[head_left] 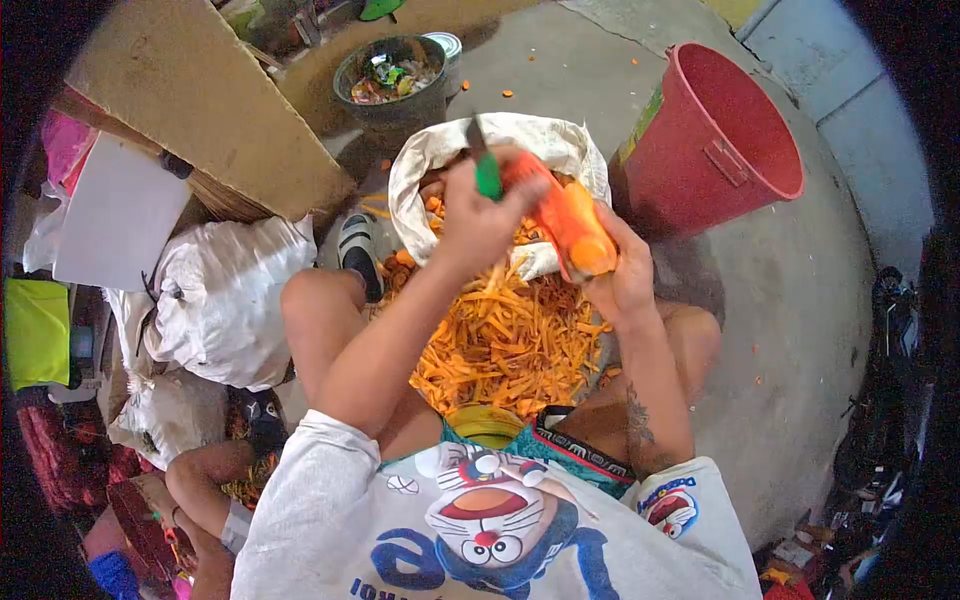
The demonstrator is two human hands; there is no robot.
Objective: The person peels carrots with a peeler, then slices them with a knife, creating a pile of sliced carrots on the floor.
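Two closed grips: green-handled knife [487, 172] held by left hand [482, 225], thick orange carrot [572, 222] by right hand [622, 285]
Right-hand fingers could be cut if the blade is deflected off the carrot

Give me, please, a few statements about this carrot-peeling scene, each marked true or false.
1. The right hand grips an orange carrot. True.
2. The left hand holds a green-handled blade. True.
3. The carrot peelings fill the red bucket. False: they lie heaped on the ground between the person's legs, and none show inside the bucket.
4. The white sack is tied shut. False: its mouth is open, with the rim rolled down, just beyond the hands.
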